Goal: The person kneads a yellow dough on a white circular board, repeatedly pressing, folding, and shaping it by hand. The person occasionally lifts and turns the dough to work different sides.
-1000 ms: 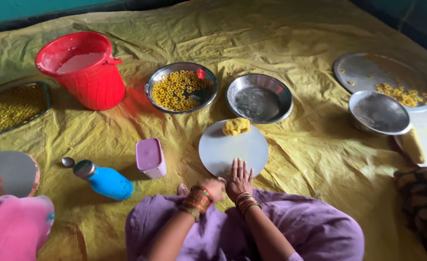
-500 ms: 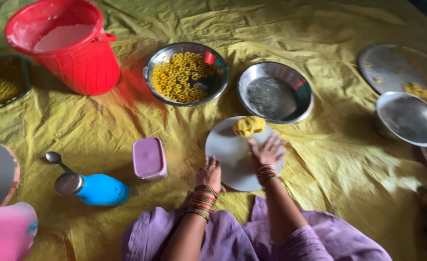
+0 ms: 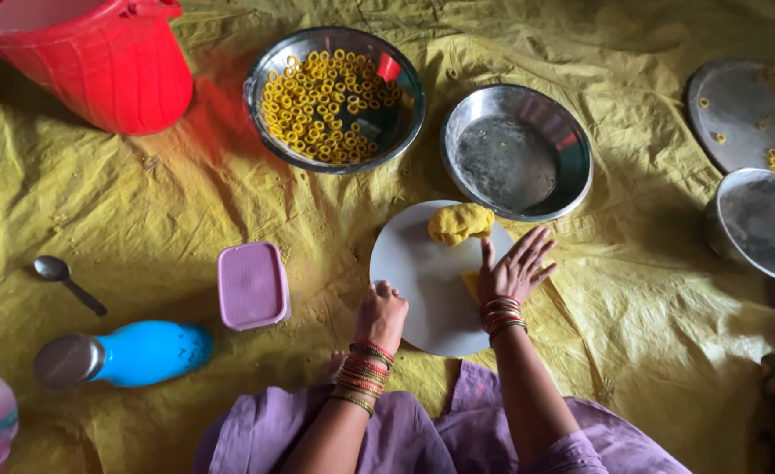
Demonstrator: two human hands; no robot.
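Note:
A round white board [image 3: 414, 268] lies on the yellow sheet in front of me. A lump of yellow dough [image 3: 459, 222] sits at its far edge. My right hand [image 3: 512, 269] lies flat on the board, fingers spread, palm pressing a small piece of yellow dough [image 3: 471, 284] that peeks out on its left. My left hand [image 3: 382, 314] is closed over the board's near left rim. Both wrists wear bangles.
Beyond the board stand a steel bowl of yellow dough rings [image 3: 333, 95] and an empty steel bowl [image 3: 516, 163]. A red bucket [image 3: 97, 57] is at far left. A pink box [image 3: 252, 284], spoon [image 3: 68, 280] and blue bottle [image 3: 124, 355] lie left; steel plates [image 3: 760, 224] right.
The view has come closer and shifted. My right hand slid up the board from its near edge to just below the dough lump. My left hand stays at the near left rim.

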